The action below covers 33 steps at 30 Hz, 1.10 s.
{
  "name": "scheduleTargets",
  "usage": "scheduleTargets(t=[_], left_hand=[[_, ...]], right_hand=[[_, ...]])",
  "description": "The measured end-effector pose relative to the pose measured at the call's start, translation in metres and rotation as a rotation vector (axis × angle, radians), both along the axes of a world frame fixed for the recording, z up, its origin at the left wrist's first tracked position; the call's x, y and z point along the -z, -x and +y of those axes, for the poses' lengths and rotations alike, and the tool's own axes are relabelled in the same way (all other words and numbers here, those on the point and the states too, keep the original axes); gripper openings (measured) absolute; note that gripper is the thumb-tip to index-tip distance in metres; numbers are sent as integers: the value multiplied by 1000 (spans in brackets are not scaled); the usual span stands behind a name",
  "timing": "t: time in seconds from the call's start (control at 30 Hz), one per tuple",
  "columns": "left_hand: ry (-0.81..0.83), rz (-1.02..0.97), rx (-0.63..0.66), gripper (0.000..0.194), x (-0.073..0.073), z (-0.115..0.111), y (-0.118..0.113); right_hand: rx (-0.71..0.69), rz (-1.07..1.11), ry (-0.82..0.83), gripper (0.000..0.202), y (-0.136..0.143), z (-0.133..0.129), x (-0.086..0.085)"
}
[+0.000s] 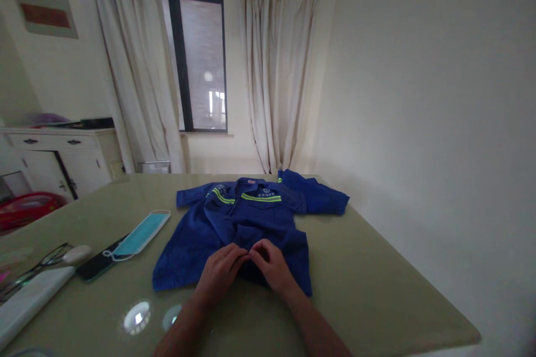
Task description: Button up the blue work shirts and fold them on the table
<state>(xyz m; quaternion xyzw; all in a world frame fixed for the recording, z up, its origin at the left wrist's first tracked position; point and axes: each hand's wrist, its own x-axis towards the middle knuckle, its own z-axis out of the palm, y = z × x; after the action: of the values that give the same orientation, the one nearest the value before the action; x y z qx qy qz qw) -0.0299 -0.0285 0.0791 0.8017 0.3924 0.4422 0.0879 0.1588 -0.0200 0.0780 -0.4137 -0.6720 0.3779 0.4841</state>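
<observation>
A blue work shirt (263, 217) with yellow-green reflective strips across its chest lies spread on the table, collar at the far side. Over its lower front edge, my left hand (224, 268) and my right hand (272, 265) meet with their fingertips close together. Both hands pinch at the shirt's front near the hem, thumbs against fingers. The small spot between the fingertips is hidden, so a button or fastener there cannot be made out. Cloth bunches up just beyond the hands.
Behind the shirt's right sleeve lies another folded blue garment (318, 195). On the left of the table (377, 290) are a blue face mask (144, 232) over a dark phone (94, 268), a white mouse (76, 254), glasses (54, 256) and a white slab (33, 301). A wall stands close on the right.
</observation>
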Motion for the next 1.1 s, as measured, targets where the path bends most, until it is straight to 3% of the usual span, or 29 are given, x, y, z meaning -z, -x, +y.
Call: scheduleTargets(t=[0.07, 0.17, 0.33, 0.4, 0.5, 0.57, 0.73, 0.97, 1.1], left_hand=[[108, -143, -92, 25, 1, -7, 4], [318, -233, -158, 32, 8, -22, 19], [387, 64, -165, 25, 14, -42, 53], [406, 222, -209, 36, 10, -41, 56], [469, 445, -314, 53, -1, -29, 43], [497, 560, -376, 53, -9, -14, 26], [545, 580, -568, 45, -11, 21, -6], [340, 395, -337, 14, 10, 28, 3], [318, 333, -312, 15, 14, 27, 7]], right_hand=[[21, -103, -104, 31, -6, -4, -5], [38, -286, -95, 35, -17, -4, -5], [234, -606, 13, 38, -22, -1, -4], [277, -717, 11, 34, -13, -4, -10], [202, -756, -99, 27, 13, -8, -22], [182, -788, -118, 29, 33, -7, -26], [312, -812, 10, 26, 58, 11, -15], [361, -715, -39, 14, 40, 15, 7], [396, -579, -58, 15, 37, 16, 11]])
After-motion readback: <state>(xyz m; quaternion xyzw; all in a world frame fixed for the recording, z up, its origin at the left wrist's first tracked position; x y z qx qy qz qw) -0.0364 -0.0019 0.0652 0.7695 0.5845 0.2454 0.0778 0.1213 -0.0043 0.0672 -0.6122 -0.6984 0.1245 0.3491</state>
